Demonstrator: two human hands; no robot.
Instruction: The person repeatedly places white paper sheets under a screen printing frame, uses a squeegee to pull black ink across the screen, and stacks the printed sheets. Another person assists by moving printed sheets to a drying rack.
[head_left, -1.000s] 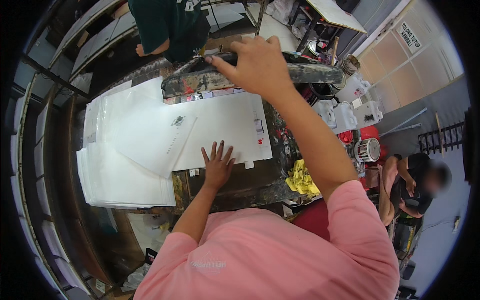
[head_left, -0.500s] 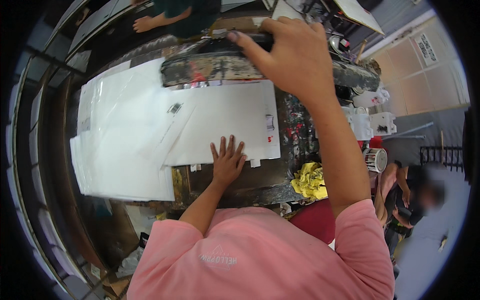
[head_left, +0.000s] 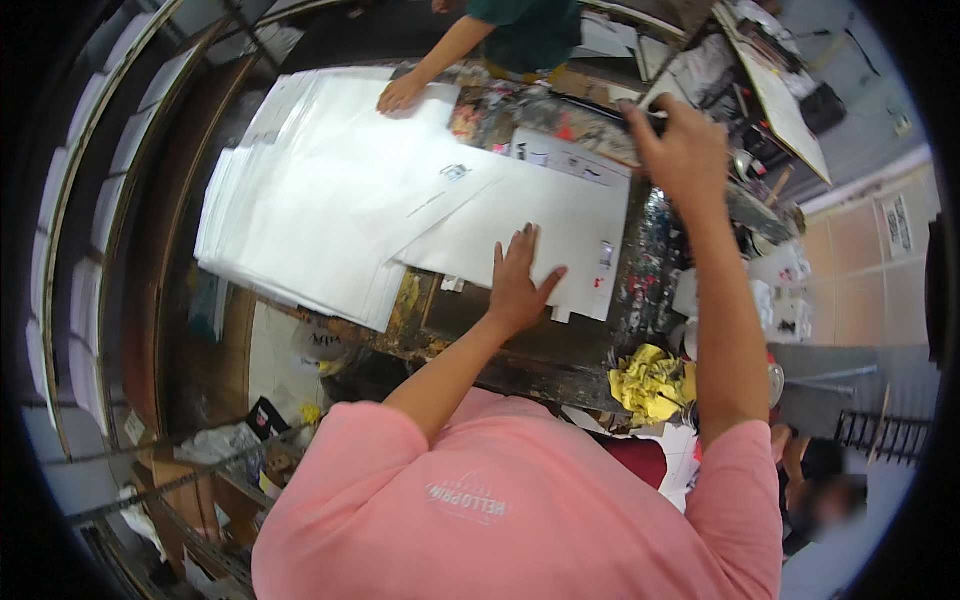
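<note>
**Left palm pinning a white sheet at the print bench**

Left hand (head_left: 520, 285) is lying flat, fingers spread wide, pressing on the near edge of a large white rectangular sheet or flat bag (head_left: 530, 225). It is gripping nothing, only holding the sheet down. The sheet is resting on a dark, paint-smeared worktable (head_left: 640, 290), directly ahead of the person in the pink shirt (head_left: 500, 500), its far corners carrying small dark printed marks.

Right hand (head_left: 685, 150) is reaching up and away to the far right of the sheet, fingers curling around a dark bar or handle (head_left: 640, 112). How tightly it is closing cannot be told; the thing is mostly hidden behind the hand.

To the left, a broad fanned stack of similar white sheets (head_left: 300, 210) is overlapping the pinned one. Another person's hand (head_left: 400, 95), on a green-sleeved arm, is resting on the stack's far edge.

A crumpled yellow rag (head_left: 650, 380) is sitting at the table's near right edge.

Handling judgement: the sheet looks thin, light and limp, likely slick against its neighbours, so it would slide or curl easily. Best taken flat under the palm, or pinched at a clean corner, away from the printed marks.
</note>
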